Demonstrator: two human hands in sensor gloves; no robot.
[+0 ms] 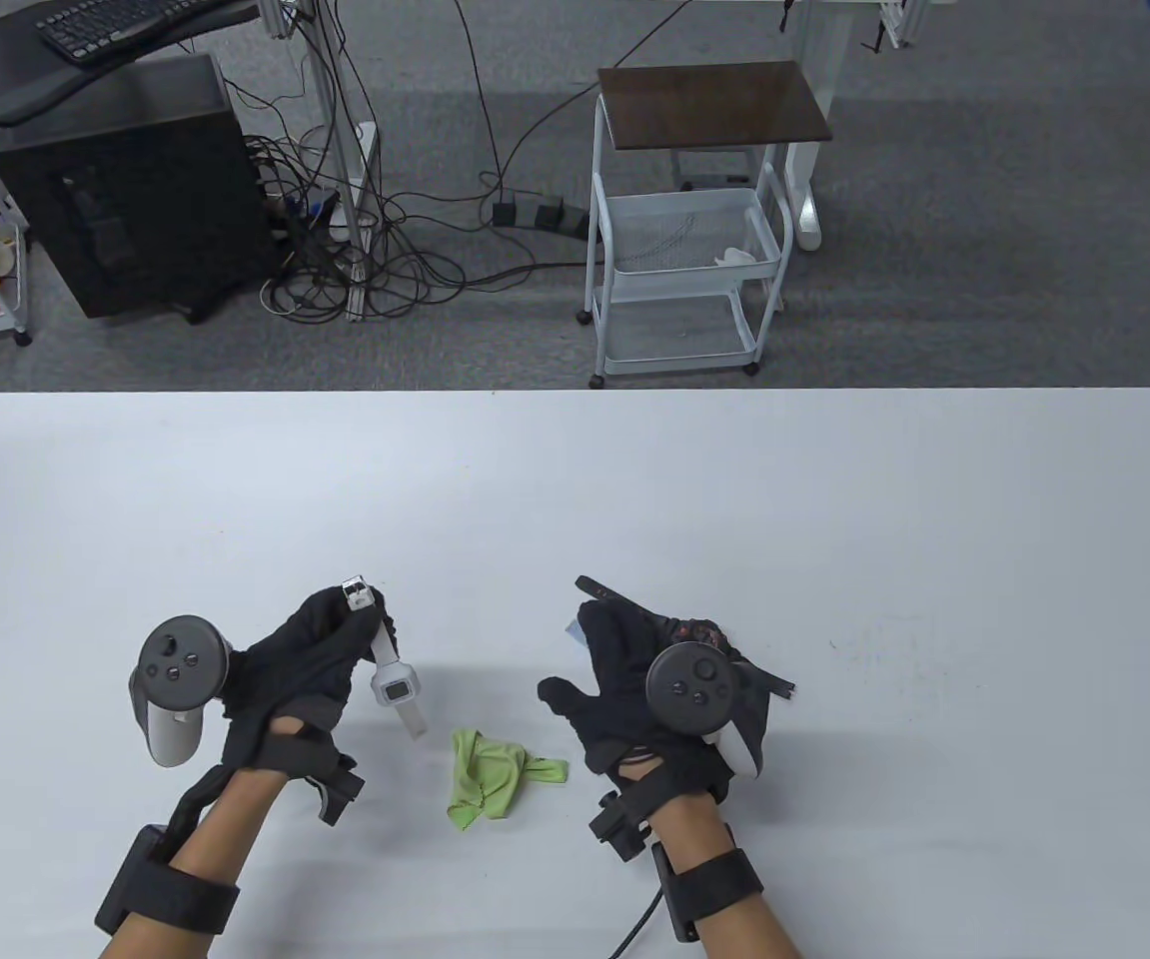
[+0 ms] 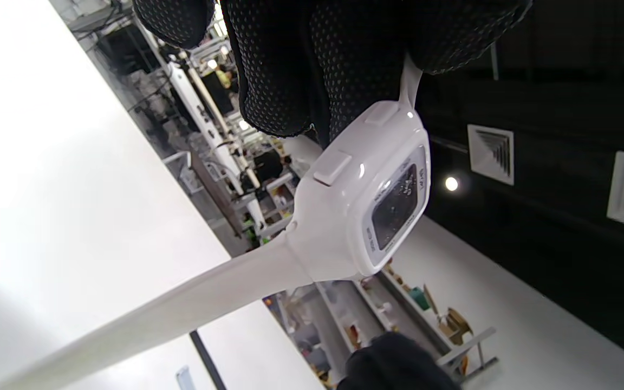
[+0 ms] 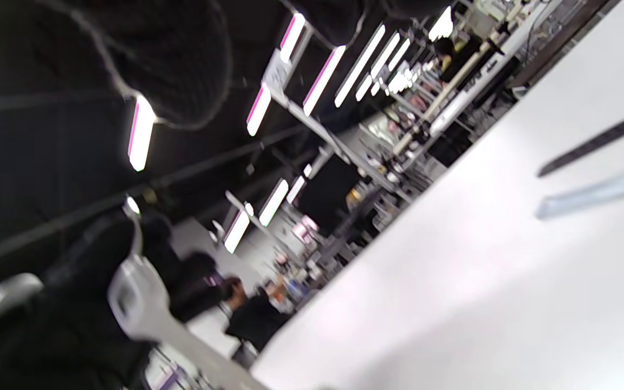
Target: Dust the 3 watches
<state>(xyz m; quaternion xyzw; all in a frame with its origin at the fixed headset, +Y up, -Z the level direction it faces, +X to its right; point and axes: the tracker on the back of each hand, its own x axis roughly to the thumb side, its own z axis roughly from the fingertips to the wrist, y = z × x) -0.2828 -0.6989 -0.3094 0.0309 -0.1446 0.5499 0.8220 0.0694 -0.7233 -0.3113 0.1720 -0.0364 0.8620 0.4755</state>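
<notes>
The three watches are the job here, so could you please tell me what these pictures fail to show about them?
- Table view: right hand covers a dark watch; only strap ends show.
- No third watch identifiable.
- Right wrist view: blurred.
- Left wrist view: white watch display too glary to read.

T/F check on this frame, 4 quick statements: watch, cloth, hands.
1. The left hand holds the white watch by its strap. True.
2. The green cloth is in the right hand. False: it lies on the table between the hands.
3. The white watch lies flat on the table. False: it hangs from the left hand's fingers.
4. A black strap pokes out past the right hand. True.
</notes>
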